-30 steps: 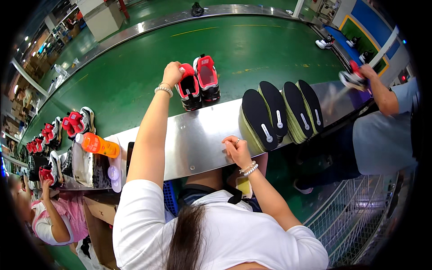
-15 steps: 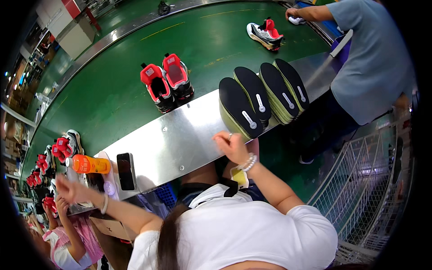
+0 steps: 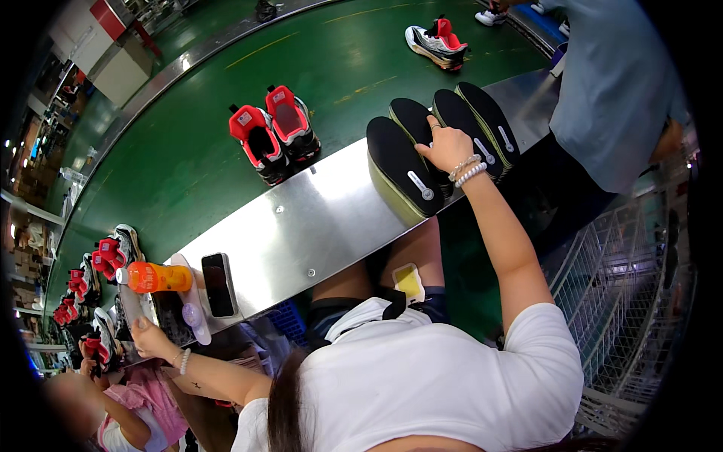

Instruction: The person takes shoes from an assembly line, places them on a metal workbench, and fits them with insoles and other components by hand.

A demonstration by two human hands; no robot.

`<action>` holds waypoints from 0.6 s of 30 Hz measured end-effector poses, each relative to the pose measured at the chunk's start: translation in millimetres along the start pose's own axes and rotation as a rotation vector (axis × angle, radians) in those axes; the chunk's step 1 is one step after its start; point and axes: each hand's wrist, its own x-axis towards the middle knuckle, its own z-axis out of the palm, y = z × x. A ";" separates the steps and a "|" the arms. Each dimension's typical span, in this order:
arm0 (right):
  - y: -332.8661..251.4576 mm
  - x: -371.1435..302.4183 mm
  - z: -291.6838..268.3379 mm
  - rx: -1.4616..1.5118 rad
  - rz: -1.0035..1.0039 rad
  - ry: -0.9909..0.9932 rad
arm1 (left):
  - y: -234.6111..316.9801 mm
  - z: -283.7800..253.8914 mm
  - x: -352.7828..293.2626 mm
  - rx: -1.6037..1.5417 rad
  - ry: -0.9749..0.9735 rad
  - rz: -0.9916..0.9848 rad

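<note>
My right hand (image 3: pixel 448 147) lies over several stacks of black-topped insoles with greenish edges. Its index finger is stretched out on the second stack (image 3: pixel 409 113), with the thumb apart; no insole is lifted. The leftmost insole stack (image 3: pixel 395 162) sits just left of that hand, and another insole stack (image 3: pixel 493 113) stands at the far right. Off to the left, my left hand (image 3: pixel 153 339) is beside the bench's left end, below an orange drink bottle (image 3: pixel 160 277). Its fingers look bent and partly hidden, and I cannot make out anything in them.
A phone (image 3: pixel 218 285) lies on the metal bench (image 3: pixel 294 233). Beyond it, a red-lined pair of shoes (image 3: pixel 271 135) and a single shoe (image 3: pixel 438 45) rest on the green surface. More shoes (image 3: pixel 109 252) line the left. Co-workers stand right (image 3: pixel 617 98) and left (image 3: pixel 139 410); wire racks (image 3: pixel 610 301) stand right.
My right hand has moved up and right from the bench's front edge onto the insole stacks. My left hand has come back from the far-left shoes toward the bench's end.
</note>
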 end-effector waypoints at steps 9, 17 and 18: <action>2.8 3.3 -1.5 -0.121 -0.042 0.051 | 266.1 -119.0 -55.8 -1.475 -0.232 0.683; -4.6 -12.0 -43.0 -0.091 -0.118 0.400 | 399.8 -74.4 -101.0 -0.915 -0.165 1.336; -8.6 -14.5 -53.8 0.051 -0.100 0.404 | 405.3 -79.2 -105.2 -0.913 -0.193 1.313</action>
